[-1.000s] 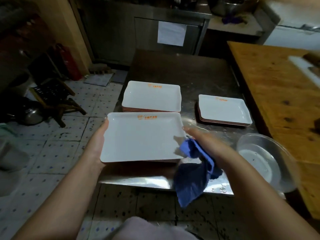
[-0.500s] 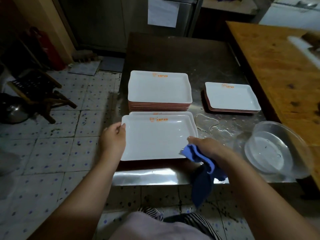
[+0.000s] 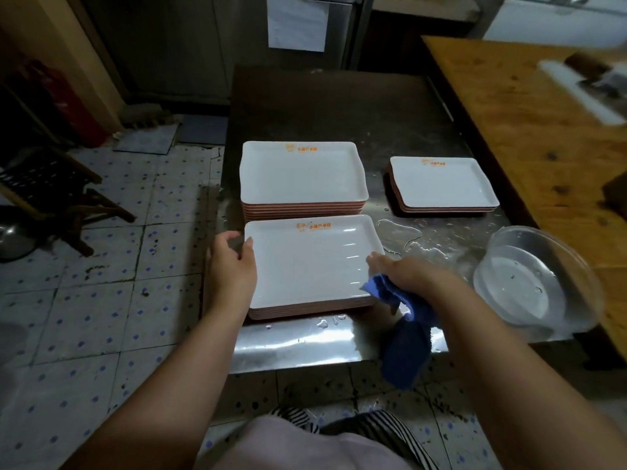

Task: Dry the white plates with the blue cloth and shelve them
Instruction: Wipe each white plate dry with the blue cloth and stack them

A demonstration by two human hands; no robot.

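A white rectangular plate (image 3: 312, 266) with an orange logo lies on top of the near stack at the front of the steel table (image 3: 339, 106). My left hand (image 3: 230, 262) holds its left edge, thumb on the rim and fingers curled beside it. My right hand (image 3: 407, 276) is at the plate's right edge, gripping a blue cloth (image 3: 403, 337) that hangs down over the table's front. A taller stack of white plates (image 3: 302, 174) stands just behind. A smaller stack (image 3: 441, 183) sits to the right.
A clear bowl (image 3: 532, 283) stands at the table's right front corner, with water puddles (image 3: 400, 232) beside it. A wooden table (image 3: 543, 130) adjoins on the right. A dark stool (image 3: 61, 195) stands on the tiled floor to the left.
The plate that both hands held in the air has come down onto the near stack. My right hand with the cloth stayed at its right edge.
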